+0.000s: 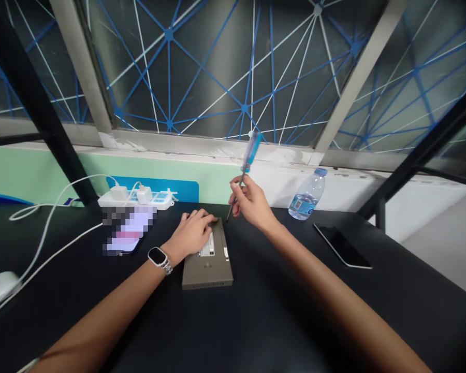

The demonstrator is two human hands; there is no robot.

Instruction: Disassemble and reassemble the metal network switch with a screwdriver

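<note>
A flat grey-brown rectangular device [208,272] lies on the black table, with a white label and small slots along its near edge. My left hand [194,233] rests on its far left part, fingers stretched out and covering some of the label. To the right of the device's far end, my right hand [251,203] is closed round the shaft of a screwdriver [251,151]. The screwdriver's clear blue handle points up, and its tip points down beside the device's far right corner. Whether the tip touches anything I cannot tell.
A white power strip [161,200] with plugs and cables stands at the back left, with a pixelated phone [130,230] before it. A white mouse [2,287] sits far left. On the right are a water bottle [306,197] and a dark-screened phone [341,246]. A window wall bounds the back.
</note>
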